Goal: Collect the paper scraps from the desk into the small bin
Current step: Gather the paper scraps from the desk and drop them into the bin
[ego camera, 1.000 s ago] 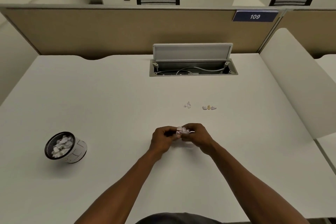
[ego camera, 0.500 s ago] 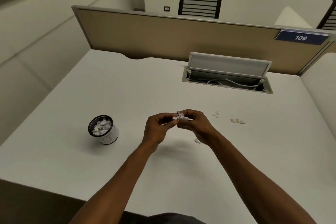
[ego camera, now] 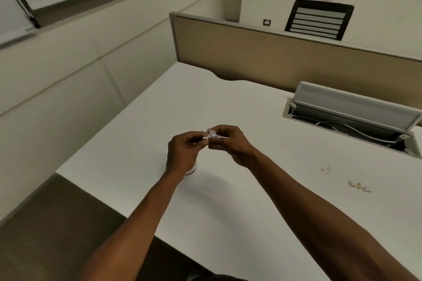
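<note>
A small bundle of paper scraps [ego camera: 210, 135] is pinched between both hands, raised above the desk [ego camera: 228, 102]. The left hand [ego camera: 182, 151] closes its thumb and fingertips on the bundle's left edge; the right hand [ego camera: 230, 143] curls its fingers tightly around the right part, with white slips sticking out above and beside the knuckles. Both grips are narrow, clamped on the paper. How many slips make up the bundle cannot be told.

Directly beneath the left hand and wrist sits the small bin [ego camera: 192, 169]; only a sliver of its white wall with a dark line shows, the rest is hidden by the hand. The held bundle is up and slightly right of that sliver.

Two more clusters of scraps lie on the desk, well off to the right of the hands: one small white cluster [ego camera: 326, 170], and nearer the right edge a second cluster [ego camera: 359, 186] of white bits with a yellowish piece in it.

Farther back there is one open cable tray [ego camera: 351, 121] with its lid raised and white cables inside, one beige partition [ego camera: 285, 57] along the desk's far edge, and one black chair back [ego camera: 318, 19] behind it.
</note>
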